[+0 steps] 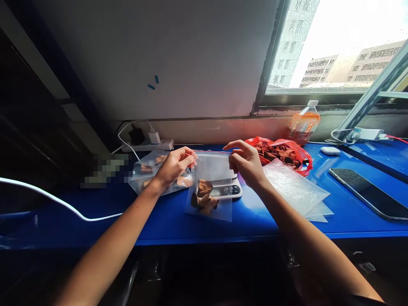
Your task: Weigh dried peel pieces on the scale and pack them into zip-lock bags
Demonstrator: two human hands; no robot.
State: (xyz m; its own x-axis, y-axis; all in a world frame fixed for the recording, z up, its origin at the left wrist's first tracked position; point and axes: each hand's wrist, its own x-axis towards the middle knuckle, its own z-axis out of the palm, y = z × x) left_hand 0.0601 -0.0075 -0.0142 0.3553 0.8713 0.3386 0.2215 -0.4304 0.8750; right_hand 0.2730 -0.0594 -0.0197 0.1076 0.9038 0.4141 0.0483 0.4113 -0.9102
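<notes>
A clear zip bag (214, 166) with a red strip along its top hangs over the front of the blue table. Several brown dried slices (204, 196) lie in its lower part. My left hand (178, 165) pinches the bag's top left corner. At the top right corner is my right hand (246, 163), its index finger stretched out above the strip and its other fingers curled at the bag's edge. Behind the bag, partly covered by it, stands a white kitchen scale (236, 190) with a dark button panel. Other filled clear bags (145, 178) lie beside my left hand.
Flat clear bags (295, 187) lie right of my right hand, before a red plastic bag (306, 159) of dark dried slices. A bottle (305, 123), a white case (330, 151) and a phone (366, 191) sit further right. A white cable (73, 208) crosses the left side.
</notes>
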